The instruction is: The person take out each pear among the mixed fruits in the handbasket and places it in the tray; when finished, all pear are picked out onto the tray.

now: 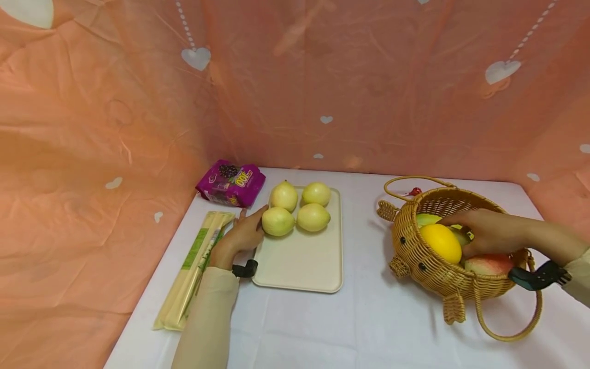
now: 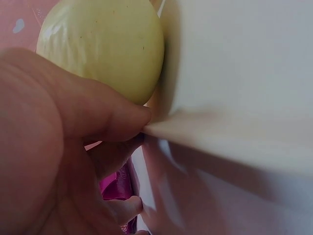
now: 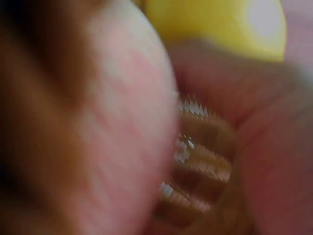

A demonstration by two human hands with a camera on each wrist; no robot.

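"Cream tray (image 1: 299,264), who holds it?"
"Left hand (image 1: 241,234) pinches its rim; right hand (image 1: 490,233), in wicker basket (image 1: 410,254), has fingers hidden or blurred: grip, I cannot tell."
"And direction?"
"Tray lies on white cloth (image 1: 369,318), long axis near-to-far; basket's snout (image 1: 399,267) points left."

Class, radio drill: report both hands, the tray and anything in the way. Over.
Left hand pinches edge of tray. Right hand inside pig-faced basket, grip unclear. Four pale-yellow fruits on tray. Bright yellow fruit crowds right hand.
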